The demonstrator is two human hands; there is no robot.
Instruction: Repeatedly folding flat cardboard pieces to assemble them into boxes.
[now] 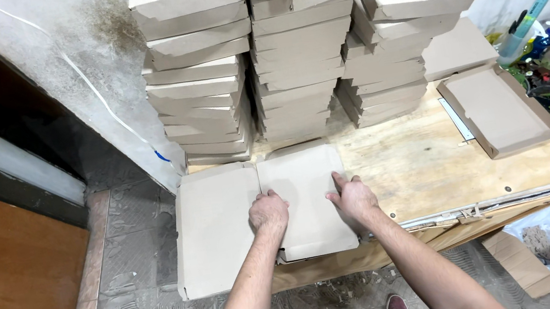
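On plywood table: left hand, right hand, fingers curled, pressing sides of flat brown cardboard box.

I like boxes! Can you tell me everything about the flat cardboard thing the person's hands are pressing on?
The flat cardboard box is plain brown and lies open like a book on the wooden table, in front of tall stacks of folded boxes. It has two joined panels with a crease between them; the left panel hangs over the table's edge. The left hand presses near the crease, and the right hand pushes the right panel's edge. It looks thin, clean and unprinted.
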